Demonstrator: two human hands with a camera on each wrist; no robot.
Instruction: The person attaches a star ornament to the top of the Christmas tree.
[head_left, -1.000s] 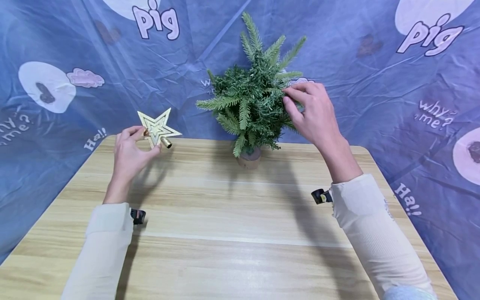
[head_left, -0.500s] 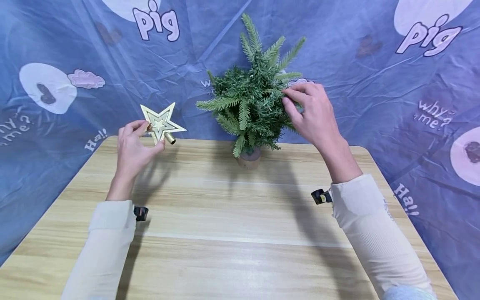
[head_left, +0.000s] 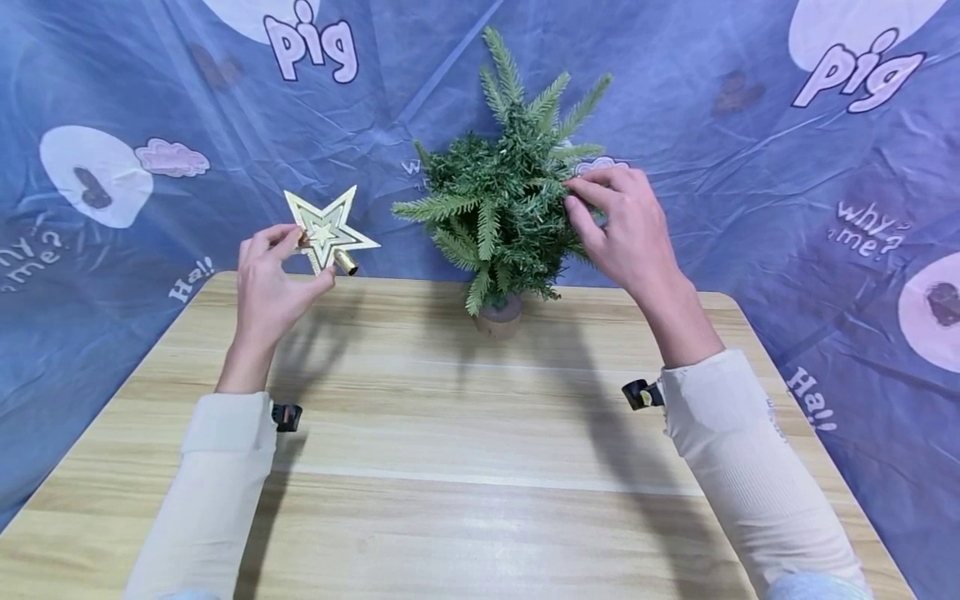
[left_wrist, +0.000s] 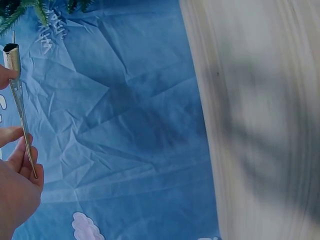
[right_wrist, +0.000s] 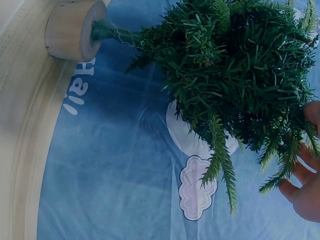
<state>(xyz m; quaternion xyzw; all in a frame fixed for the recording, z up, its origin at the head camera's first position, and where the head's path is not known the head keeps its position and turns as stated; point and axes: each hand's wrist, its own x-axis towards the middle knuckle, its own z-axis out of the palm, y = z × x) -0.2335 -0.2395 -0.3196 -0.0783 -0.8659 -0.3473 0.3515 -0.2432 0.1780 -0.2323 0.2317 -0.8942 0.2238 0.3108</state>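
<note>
A gold star tree topper (head_left: 323,232) with a short tube at its lower end is pinched between the thumb and fingers of my left hand (head_left: 272,279), raised over the table's back left. The left wrist view shows the star topper (left_wrist: 21,107) edge-on, tube end toward the tree. A small artificial Christmas tree (head_left: 495,200) stands upright at the back centre on a round wooden base (right_wrist: 75,31). At its right side my right hand (head_left: 630,221) grips the outer branches; in the right wrist view, thumb and fingers (right_wrist: 291,190) lie around green sprigs, partly hidden by them.
The wood-grain table (head_left: 450,433) ends just behind the tree, against a blue printed cloth (head_left: 390,100) that also rises on both sides. Small black cameras (head_left: 287,417) sit at both wrists. Shadows of the arms fall on the tabletop.
My left hand has lifted the star topper upward and slightly right, toward the tree. The right hand and the tree have stayed in place.
</note>
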